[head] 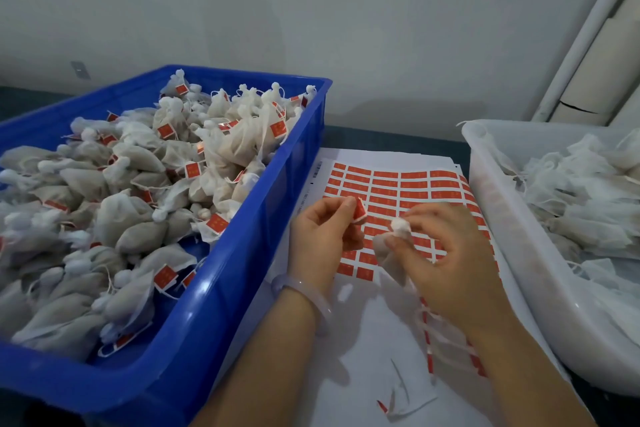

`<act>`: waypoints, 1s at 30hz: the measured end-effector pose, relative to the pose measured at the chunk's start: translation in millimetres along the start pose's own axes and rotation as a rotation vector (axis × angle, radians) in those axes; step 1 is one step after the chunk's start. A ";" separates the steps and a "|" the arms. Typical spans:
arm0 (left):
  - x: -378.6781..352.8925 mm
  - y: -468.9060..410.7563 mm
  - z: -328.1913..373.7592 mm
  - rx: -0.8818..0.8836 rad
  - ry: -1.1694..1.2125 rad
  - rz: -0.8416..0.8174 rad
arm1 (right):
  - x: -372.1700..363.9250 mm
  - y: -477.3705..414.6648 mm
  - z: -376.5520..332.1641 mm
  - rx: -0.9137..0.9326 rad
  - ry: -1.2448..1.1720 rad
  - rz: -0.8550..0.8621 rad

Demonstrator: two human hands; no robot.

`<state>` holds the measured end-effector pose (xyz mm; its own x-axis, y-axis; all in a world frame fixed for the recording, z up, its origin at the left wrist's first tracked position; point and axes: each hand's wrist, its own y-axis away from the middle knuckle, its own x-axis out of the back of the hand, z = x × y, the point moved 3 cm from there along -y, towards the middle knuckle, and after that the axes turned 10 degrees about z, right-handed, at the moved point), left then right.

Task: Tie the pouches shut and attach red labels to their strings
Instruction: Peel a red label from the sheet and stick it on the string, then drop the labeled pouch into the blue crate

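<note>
My left hand (320, 236) pinches a folded red label (360, 211) between thumb and forefinger, just above the label sheet (391, 184). My right hand (450, 253) grips a small white mesh pouch (389, 253) by its bunched neck, and the pouch body hangs down below the fingers. The two hands are a short gap apart over the sheet of red labels. The pouch's string is too thin to make out.
A blue crate (242, 253) on the left is heaped with tied, labelled pouches. A white tub (519, 236) on the right holds several pouches without labels. Peeled backing strips (429, 340) and a scrap (398, 402) lie on the white paper near me.
</note>
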<state>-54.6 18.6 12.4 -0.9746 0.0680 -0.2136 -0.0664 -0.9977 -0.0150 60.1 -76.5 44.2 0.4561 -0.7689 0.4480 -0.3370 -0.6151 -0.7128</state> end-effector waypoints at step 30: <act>1.5 -4.3 -14.4 0.054 -0.136 0.027 | -114.6 -147.3 -20.9 -0.356 -0.123 -0.353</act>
<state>-52.8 22.9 -1.9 -0.9959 0.0444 -0.0789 -0.0479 -0.9979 0.0428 40.2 98.6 109.1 0.6790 -0.4910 0.5457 -0.3949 -0.8710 -0.2923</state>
